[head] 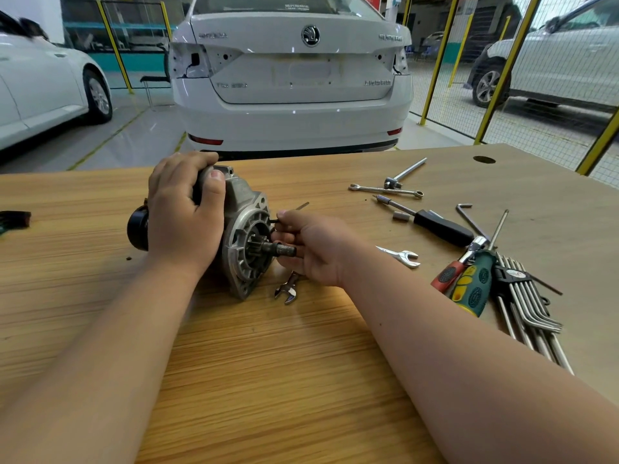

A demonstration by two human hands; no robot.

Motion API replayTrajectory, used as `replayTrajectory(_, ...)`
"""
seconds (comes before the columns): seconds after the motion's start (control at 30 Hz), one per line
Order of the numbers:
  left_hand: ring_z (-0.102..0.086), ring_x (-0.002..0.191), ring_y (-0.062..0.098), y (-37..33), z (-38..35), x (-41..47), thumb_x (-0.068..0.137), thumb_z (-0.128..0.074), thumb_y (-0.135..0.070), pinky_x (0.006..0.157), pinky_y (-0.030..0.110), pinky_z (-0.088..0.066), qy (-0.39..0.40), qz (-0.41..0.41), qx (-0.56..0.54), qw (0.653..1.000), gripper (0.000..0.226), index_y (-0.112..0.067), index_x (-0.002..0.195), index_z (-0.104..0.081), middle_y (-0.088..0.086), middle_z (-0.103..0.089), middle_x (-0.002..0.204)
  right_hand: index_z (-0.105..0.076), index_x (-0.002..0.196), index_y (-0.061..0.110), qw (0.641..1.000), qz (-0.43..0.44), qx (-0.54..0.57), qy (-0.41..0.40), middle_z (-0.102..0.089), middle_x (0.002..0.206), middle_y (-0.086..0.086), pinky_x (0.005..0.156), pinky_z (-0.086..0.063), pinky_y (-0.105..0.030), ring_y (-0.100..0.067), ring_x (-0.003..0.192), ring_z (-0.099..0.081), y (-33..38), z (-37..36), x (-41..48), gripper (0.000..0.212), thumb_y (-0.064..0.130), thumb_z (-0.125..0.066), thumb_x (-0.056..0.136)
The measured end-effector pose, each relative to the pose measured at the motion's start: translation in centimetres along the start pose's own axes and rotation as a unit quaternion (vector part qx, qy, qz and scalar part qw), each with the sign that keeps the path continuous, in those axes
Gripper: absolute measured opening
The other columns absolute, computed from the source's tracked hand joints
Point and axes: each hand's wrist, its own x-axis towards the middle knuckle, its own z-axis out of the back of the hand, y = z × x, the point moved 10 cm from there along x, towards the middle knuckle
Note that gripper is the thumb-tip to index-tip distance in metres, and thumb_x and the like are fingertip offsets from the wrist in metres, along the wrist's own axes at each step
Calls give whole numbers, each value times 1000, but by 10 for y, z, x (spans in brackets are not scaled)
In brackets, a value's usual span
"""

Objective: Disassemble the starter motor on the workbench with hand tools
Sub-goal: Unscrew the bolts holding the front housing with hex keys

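Head view, items recorded left to right with the starter motor (241, 229) as reference. Motor lies on its side on the wooden worktop (268, 363), black end cap to the left, pinion shaft pointing right. Left hand (182, 212) lies over the top of the motor body, grip closed around the housing, thumb against the upper casing. Right hand (315, 246) is just right of the motor's flange; its grip is pinched on a thin hex key (301, 206) whose short end meets the flange face. An open-end spanner (287, 289) lies on the worktop just below and right of the motor, partly under the right hand. A second spanner (400, 256) lies further right. Well right of the motor: a black-handled driver (438, 226), a green-and-yellow screwdriver (474, 283), and a hex key set (526, 306).
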Motion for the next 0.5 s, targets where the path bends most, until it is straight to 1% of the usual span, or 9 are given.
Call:
replayTrajectory(0.13,-39,126,17,0,0,0,96,-40,-30,103,21,-24,1,-1,1,1000,38,-11,121,-62,6,-57,125,-57,77,15,998,-14,-51,-29,-49,50,6,37,-32,-18,-7,43,-44,0,2,1,26,28,-52,98)
replayTrajectory(0.27,-38,125,14,1,0,0,97,-42,-28,102,18,-23,0,-1,1,1000,36,-12,122,-61,3,-56,124,-59,77,14,994,-9,-100,-34,-44,47,7,33,-22,-17,-6,38,-34,3,5,2,27,27,-51,99)
replayTrajectory(0.33,-37,126,13,1,0,0,98,-42,-28,102,17,-22,1,-1,-1,1000,35,-12,122,-61,3,-56,124,-60,77,14,994,-2,-105,-26,-44,45,7,32,-21,-17,-6,36,-32,5,5,2,27,27,-52,99)
replayTrajectory(0.43,-37,128,16,1,-1,0,98,-41,-28,103,19,-22,4,-1,1,1000,36,-12,123,-61,5,-56,126,-62,77,12,991,25,-122,-39,-45,43,8,34,-22,-16,-5,34,-33,10,7,4,27,27,-55,98)
replayTrajectory(0.5,-37,128,15,1,-1,0,97,-41,-30,103,19,-22,4,1,-1,1000,37,-12,123,-61,4,-56,126,-63,77,12,987,49,-147,-43,-46,45,7,35,-24,-17,-5,35,-34,14,8,5,27,27,-56,98)
